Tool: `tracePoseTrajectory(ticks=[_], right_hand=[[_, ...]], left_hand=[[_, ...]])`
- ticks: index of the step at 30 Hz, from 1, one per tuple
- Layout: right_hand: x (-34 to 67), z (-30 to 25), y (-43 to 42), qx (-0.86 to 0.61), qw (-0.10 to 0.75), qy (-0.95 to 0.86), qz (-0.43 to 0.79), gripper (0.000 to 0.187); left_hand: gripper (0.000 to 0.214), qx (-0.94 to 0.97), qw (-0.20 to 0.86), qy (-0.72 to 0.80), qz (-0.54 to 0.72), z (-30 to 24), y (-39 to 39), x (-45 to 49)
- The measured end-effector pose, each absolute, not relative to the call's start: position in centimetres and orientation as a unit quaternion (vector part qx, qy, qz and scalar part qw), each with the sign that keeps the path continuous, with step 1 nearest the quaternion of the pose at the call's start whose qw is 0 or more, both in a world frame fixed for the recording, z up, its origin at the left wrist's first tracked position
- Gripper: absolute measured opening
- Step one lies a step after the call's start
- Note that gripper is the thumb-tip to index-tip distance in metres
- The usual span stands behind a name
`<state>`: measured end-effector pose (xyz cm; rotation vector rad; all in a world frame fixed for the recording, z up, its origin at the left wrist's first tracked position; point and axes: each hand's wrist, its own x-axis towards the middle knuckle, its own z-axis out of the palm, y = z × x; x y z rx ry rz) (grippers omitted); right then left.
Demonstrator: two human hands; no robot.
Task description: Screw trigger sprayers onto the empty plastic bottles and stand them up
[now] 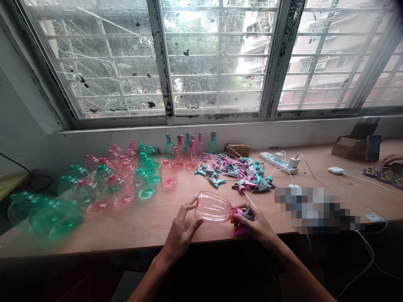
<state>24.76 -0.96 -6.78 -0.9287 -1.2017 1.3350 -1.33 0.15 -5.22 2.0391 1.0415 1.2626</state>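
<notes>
A clear pink spray bottle (214,207) lies sideways in the air over the table's front edge, its base to the left. My left hand (183,224) grips the base end, thumb below and fingers behind. At the neck, my right hand (252,222) has its fingers closed round the pink collar of a grey-and-pink trigger spray head (248,213). The head sits at the bottle's mouth; whether it is screwed tight I cannot tell. Beyond the hands lies a heap of loose pink, teal and grey spray heads (236,167) with thin tubes.
Several open pink and green bottles (121,191) stand at the left. Bottles with spray heads (191,154) line the back wall. Right of the heap are a power strip (278,162), cables and a blurred patch (317,209). Another person's hand (392,159) shows at the far right.
</notes>
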Motion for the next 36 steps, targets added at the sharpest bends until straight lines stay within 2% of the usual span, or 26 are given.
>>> tracePoseTrajectory(ticks=[3,9,12,18,24,28,33,36], right_hand=[[24.74,-6.8,-0.94,-0.387,0.533,-0.503,0.56,0.04],[25.11,-6.89,-0.75,-0.39,0.552,-0.496,0.546,0.039],[25.13,-6.95,-0.75,-0.384,0.547,-0.504,0.546,0.038],[25.01,-7.15,-0.7,-0.395,0.522,-0.521,0.548,0.039],[24.96,-7.12,-0.69,-0.387,0.548,-0.505,0.543,0.036],[24.91,-7.03,-0.79,-0.391,0.534,-0.496,0.562,0.04],[24.92,-7.0,-0.68,-0.398,0.51,-0.509,0.568,0.045],[24.91,-6.89,-0.8,-0.401,0.518,-0.498,0.568,0.044]], left_hand=[[0.027,0.753,0.264,0.385,0.463,-5.15,0.21,-1.29],[0.04,0.784,0.208,0.377,0.447,-5.39,0.61,-1.16],[0.044,0.779,0.219,0.387,0.441,-5.35,0.45,-1.16],[0.031,0.756,0.246,0.407,0.45,-5.27,0.32,-1.16],[0.044,0.787,0.198,0.383,0.441,-5.68,0.75,-1.1],[0.05,0.781,0.199,0.401,0.435,-5.71,0.56,-1.14],[0.042,0.764,0.221,0.413,0.444,-5.79,0.48,-1.2],[0.046,0.781,0.201,0.391,0.443,-5.82,0.6,-1.1]])
